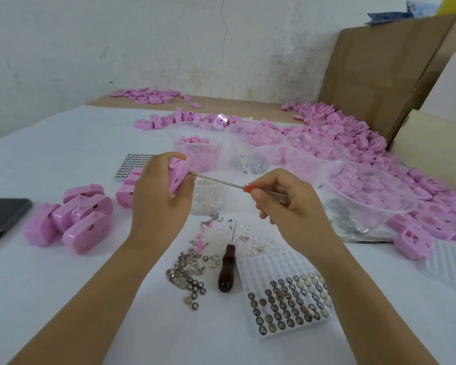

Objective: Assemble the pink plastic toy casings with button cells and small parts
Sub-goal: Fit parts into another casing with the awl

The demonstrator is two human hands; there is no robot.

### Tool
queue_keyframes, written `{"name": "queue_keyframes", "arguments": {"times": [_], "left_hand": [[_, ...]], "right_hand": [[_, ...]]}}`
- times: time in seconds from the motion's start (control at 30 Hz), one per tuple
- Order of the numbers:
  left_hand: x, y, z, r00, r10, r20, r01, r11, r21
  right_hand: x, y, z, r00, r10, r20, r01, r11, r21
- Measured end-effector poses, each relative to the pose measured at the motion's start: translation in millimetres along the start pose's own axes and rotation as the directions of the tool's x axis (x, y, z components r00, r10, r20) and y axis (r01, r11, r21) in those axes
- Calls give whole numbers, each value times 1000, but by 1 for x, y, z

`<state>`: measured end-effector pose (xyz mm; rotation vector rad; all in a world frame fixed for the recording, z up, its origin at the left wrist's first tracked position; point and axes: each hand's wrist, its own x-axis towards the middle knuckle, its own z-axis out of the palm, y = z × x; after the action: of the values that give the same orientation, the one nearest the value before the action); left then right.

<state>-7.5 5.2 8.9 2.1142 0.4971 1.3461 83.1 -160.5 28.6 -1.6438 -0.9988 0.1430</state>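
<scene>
Pink toy assembly at a crowded white surface: a person's left hand lifts a casing above the work, its grip curled round the shell, while the right hand has its grip pinched on the handle of a red-collared screwdriver, whose tip meets the casing's side. Beneath the hands lie a dark-handled awl, metal tabs and loose cells, with a part-filled tray of cells at right. Closed shells cluster at left beside a dark screen. Clear bowls of pink parts stand beyond, and a pink heap spreads before cardboard boxes.
</scene>
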Motion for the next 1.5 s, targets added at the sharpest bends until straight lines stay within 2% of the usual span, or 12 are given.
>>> {"name": "queue_keyframes", "arguments": {"times": [0.2,0.3,0.5,0.63,0.93,1.03,1.1,1.17,1.27,1.37,1.43,1.5], "left_hand": [[-2,0,0,999,39,8,-39,999,6],[1,0,0,1000,11,-14,-11,1000,-1],[0,0,0,999,-24,-23,24,1000,-3],[0,0,0,1000,-15,-16,15,1000,-18],[0,1,-2,999,39,-7,-39,999,-3],[1,0,-2,999,-25,-32,25,1000,-15],[1,0,-2,998,-50,-26,50,999,-21],[0,0,-1,1000,-31,-3,31,999,-19],[-1,1,-2,999,33,-8,-33,999,-41],[-2,4,-2,995,88,-42,-91,993,-77],[-3,4,-2,993,110,-44,-113,991,-67],[-2,2,-1,996,80,-37,-82,996,-47]], "right_hand": [[0,-1,3,962,267,53,-273,939,210],[1,0,3,937,315,153,-337,931,140],[1,3,2,1000,22,-3,-22,1000,20],[-1,3,3,1000,-22,-15,21,995,-99],[-1,0,-1,896,368,248,-431,857,282],[-1,0,9,972,182,150,-186,982,16],[-3,2,12,991,-77,109,105,952,-286],[-6,5,10,981,-182,65,193,909,-371],[-5,1,7,999,37,32,-39,997,63],[-3,-5,2,868,399,296,-496,723,481],[-3,-6,0,807,445,388,-590,620,517],[-3,-5,5,884,387,262,-464,791,398]]}}
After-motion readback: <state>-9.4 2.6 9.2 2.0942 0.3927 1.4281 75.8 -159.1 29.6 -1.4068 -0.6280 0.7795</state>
